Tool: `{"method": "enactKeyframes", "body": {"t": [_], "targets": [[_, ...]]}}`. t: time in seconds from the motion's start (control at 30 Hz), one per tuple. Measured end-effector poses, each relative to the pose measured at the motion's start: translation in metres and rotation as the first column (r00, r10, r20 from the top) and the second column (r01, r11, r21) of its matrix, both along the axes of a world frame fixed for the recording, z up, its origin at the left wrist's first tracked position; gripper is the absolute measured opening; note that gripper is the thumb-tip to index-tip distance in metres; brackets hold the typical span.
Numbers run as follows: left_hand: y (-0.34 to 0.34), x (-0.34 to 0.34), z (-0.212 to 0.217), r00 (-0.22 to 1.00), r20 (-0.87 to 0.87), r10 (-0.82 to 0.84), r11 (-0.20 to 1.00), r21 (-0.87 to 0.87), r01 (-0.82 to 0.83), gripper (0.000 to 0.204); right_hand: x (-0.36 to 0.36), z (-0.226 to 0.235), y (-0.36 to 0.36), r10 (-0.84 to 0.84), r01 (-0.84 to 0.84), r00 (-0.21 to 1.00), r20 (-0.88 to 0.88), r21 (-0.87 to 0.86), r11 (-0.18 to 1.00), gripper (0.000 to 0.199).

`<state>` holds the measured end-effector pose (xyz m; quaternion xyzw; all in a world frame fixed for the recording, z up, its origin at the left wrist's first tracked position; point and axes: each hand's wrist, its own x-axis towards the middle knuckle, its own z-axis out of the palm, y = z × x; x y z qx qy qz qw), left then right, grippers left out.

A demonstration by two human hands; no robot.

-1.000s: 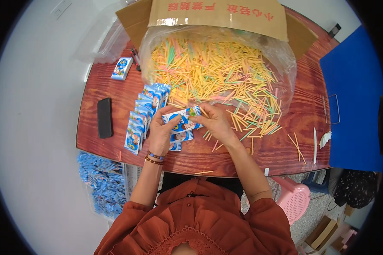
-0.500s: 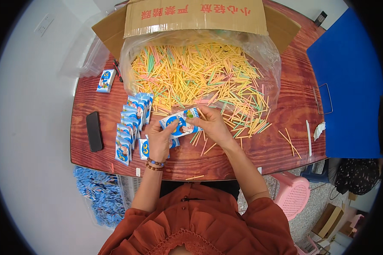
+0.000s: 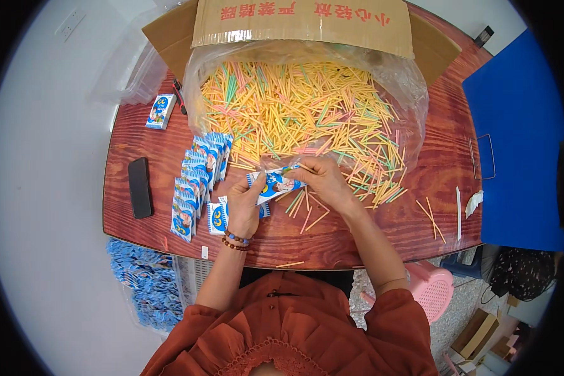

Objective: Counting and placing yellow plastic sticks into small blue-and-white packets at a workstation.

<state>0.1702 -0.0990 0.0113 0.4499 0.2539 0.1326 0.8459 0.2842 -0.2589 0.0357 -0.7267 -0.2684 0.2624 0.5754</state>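
Note:
Between my two hands is a small blue-and-white packet, printed with a cartoon figure [image 3: 273, 187]. My left hand [image 3: 243, 205], with beaded bracelets at its wrist, pinches the packet's left end. At the upper right end, my right hand [image 3: 328, 184] has its fingers closed on the same packet; a thin yellow stick [image 3: 307, 168] shows by those fingers. Similar packets [image 3: 217, 219] lie under my left hand, partly hidden by it. An overlapping row of packets [image 3: 197, 178] lies to the left. Just beyond my hands spreads a heap of thin yellow, pink and green sticks [image 3: 301, 106].
The sticks spill from a plastic-lined cardboard box [image 3: 301, 25] on the red wooden table [image 3: 382, 241]. At left are a phone [image 3: 140, 188], a small box [image 3: 160, 111] and a cutter [image 3: 179, 97]. A bin of packets [image 3: 147, 282] stands below; a blue panel [image 3: 514, 144] is at right.
The whole view has shifted slightly. Both hands still grip the packet, which is now tilted a little differently and partly turned, with the right fingers at its upper right end.

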Motion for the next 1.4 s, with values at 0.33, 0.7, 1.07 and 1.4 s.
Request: {"method": "enactKeyframes", "body": {"t": [0.33, 0.7, 1.07, 1.4], "targets": [[0.008, -0.001, 0.008, 0.999, 0.018, 0.039, 0.99, -0.137, -0.036, 0.014, 0.148, -0.004, 0.007, 0.211, 0.388, 0.389, 0.897, -0.367, 0.845, 0.025], [0.015, -0.004, 0.009, 0.998, -0.014, 0.054, 0.979, -0.194, -0.056, 0.016, 0.156, -0.026, 0.013, 0.295, 0.458, 0.366, 0.883, -0.447, 0.768, 0.027], [0.012, -0.004, 0.009, 0.998, 0.045, 0.054, 0.964, -0.264, -0.04, 0.017, 0.153, -0.039, -0.001, -0.366, 0.388, 0.888, 0.278, -0.027, 0.921, 0.028], [0.013, -0.006, -0.002, 0.995, 0.098, 0.01, 0.939, -0.342, 0.025, 0.016, 0.128, -0.038, 0.001, -0.368, 0.308, 0.849, 0.38, 0.211, 0.928, 0.023]]}}
